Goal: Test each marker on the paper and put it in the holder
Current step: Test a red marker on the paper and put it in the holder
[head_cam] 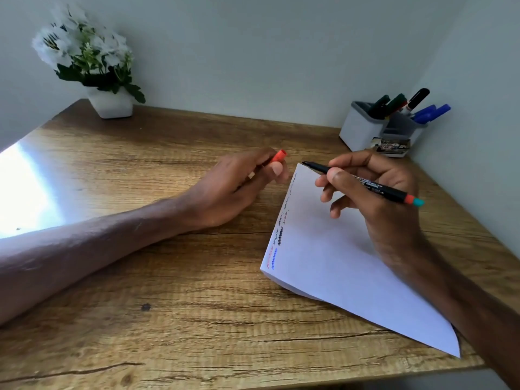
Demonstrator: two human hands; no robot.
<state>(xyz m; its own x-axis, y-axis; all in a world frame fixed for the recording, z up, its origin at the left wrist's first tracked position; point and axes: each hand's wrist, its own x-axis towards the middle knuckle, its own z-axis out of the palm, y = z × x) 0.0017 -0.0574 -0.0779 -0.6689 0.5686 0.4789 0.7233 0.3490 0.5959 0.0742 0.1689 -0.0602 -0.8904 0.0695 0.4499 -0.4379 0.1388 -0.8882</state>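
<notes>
My right hand (374, 190) grips an uncapped black marker (365, 185) with a red and teal end, its tip pointing left above the far corner of the white paper (337, 263). My left hand (236, 184) pinches the red cap (279, 157) just left of the paper, above the table. Along the paper's left edge run several short test scribbles (277, 243) in red, blue and black. The grey and white holder (377, 128) stands at the back right with several markers (405, 106) in it, green, black and blue.
A white pot of white flowers (92, 63) stands at the back left of the wooden table (168, 305). A small printed card (392, 146) leans against the holder's front. Walls close the table at the back and right. Bright glare lies at the left edge.
</notes>
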